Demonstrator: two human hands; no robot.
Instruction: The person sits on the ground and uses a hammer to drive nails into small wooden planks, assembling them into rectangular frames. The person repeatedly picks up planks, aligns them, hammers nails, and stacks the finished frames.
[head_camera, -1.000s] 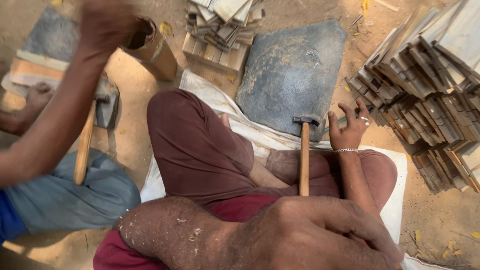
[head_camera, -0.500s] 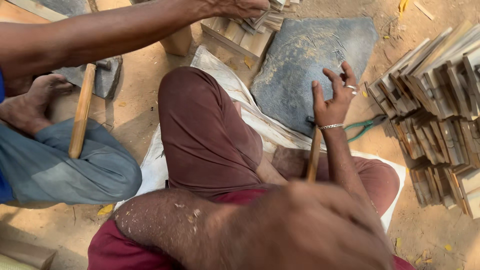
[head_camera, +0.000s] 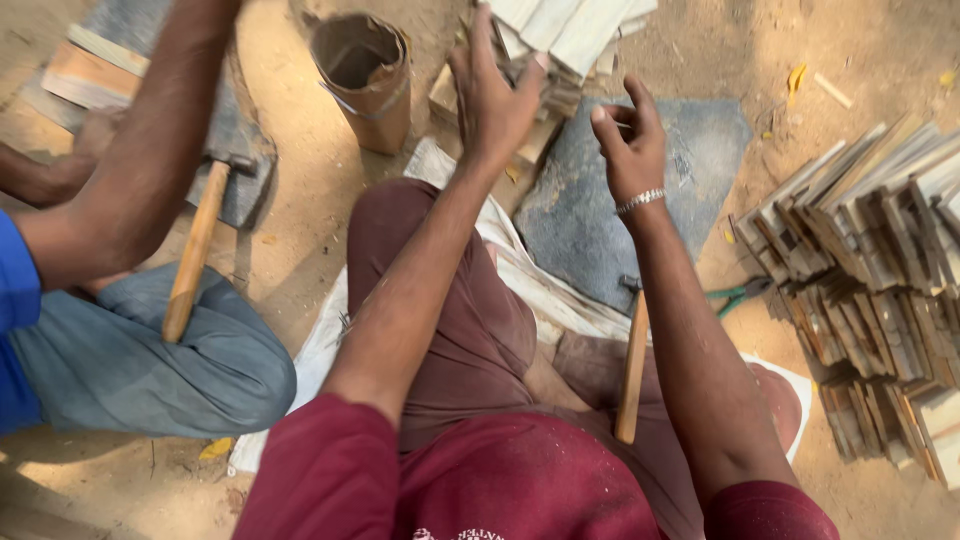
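left hand (head_camera: 490, 95) now reaching wood stack (head_camera: 560, 40), open; right hand (head_camera: 628, 145) raised, empty

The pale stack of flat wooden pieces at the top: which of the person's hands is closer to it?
Left. The left hand touches the pale wood stack; the right hand hovers beside, apart.

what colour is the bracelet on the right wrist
Silver, a thin metal band, clearest in the head view.

slab (head_camera: 590, 215): grey stone, matt, rough
strips (head_camera: 570, 30): pale raw wood, just beyond the slab
hammer handle (head_camera: 632, 370): smooth wood, at the slab's near edge
cup (head_camera: 365, 75): brown card, dull, left of the slab
bracelet (head_camera: 640, 201): shiny metal, over the slab
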